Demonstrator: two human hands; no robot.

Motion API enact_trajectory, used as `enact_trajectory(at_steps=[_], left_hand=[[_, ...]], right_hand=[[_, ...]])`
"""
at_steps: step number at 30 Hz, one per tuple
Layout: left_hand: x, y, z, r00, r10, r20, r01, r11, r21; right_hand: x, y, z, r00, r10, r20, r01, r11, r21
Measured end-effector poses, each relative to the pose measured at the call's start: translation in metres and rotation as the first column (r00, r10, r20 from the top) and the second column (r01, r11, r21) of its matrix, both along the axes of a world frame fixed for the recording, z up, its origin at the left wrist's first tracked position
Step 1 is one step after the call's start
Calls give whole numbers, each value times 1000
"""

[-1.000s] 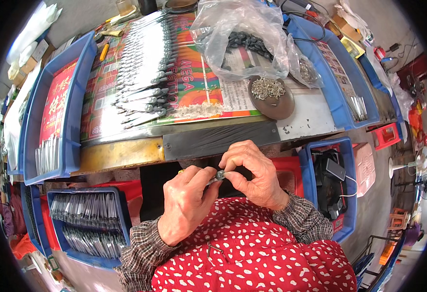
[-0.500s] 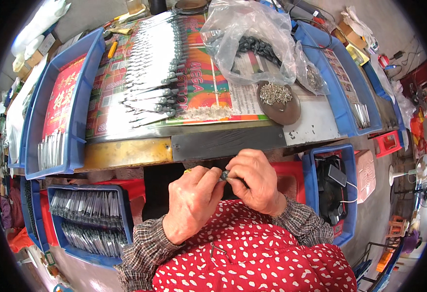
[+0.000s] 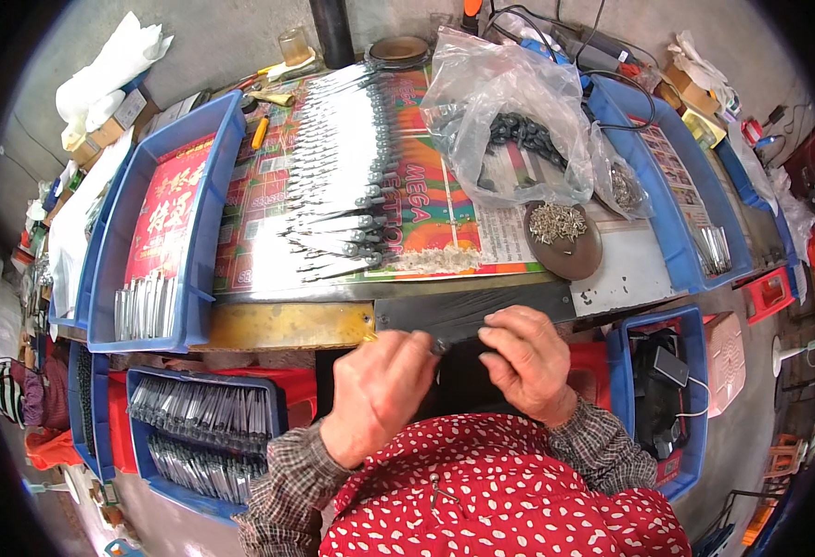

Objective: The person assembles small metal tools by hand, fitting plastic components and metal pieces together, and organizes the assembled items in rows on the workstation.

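Find the bare right hand [image 3: 526, 362] drawn back from the bare left hand [image 3: 381, 390], after meeting it at the fingertips 0.5 s ago; notice too the metal-edged workbench [image 3: 626, 249] shifted lower and rightward in view. See the left hand closed, thumb and fingers gripping a small dark piece [image 3: 441, 345] jutting from the fingertips on the right hand's side. Cannot tell its full shape, with most of it hidden in the grasp. See the right hand loosely curled, thumb and forefinger parted. Place the 2 hands near the bench's black front strip [image 3: 482, 314], beyond a red apron with white spots [image 3: 510, 492].

Look past the strip to a dense row of slender silver pieces with dark ends [image 3: 342, 158]. Note right of it a clear plastic bag [image 3: 459, 84] of small black parts [image 3: 525, 137], and near that a round brown dish [image 3: 570, 263] bearing tiny metal bits [image 3: 556, 223]. At the left, spot a long blue plastic tray [image 3: 205, 232] holding silver strips [image 3: 144, 308]; below it, a blue crate [image 3: 276, 408] packed with 2 rows of silver, dark-ended pieces [image 3: 205, 404].
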State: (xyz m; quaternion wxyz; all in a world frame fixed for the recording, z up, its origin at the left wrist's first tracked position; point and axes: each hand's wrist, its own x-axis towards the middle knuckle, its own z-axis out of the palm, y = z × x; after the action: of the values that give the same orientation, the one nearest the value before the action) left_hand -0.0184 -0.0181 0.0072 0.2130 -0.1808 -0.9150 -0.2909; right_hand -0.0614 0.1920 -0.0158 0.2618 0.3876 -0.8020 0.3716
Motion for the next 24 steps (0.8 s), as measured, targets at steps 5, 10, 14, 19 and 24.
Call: enact_trajectory(at_steps=[5,10,14,19,24], left_hand=[[-25,-45,-7,990,138,-38,-140,988,-70],[-41,-69,-3,979,202,-37,-204,977,-65],[-55,-71,-7,978,192,-82,-197,979,-54],[-64,-73,-5,985,154,-78,-161,983,-85],[-76,-76,-10,981,83,-176,-108,984,-140]], right_hand=[[-12,0,-5,999,-30,19,31,997,-67],[-13,-4,-10,999,-28,25,29,998,-59],[-14,-5,-10,999,-39,29,40,998,-42],[-14,-6,-11,999,-35,30,36,999,-35],[-15,-6,-12,999,-30,20,30,999,-25]])
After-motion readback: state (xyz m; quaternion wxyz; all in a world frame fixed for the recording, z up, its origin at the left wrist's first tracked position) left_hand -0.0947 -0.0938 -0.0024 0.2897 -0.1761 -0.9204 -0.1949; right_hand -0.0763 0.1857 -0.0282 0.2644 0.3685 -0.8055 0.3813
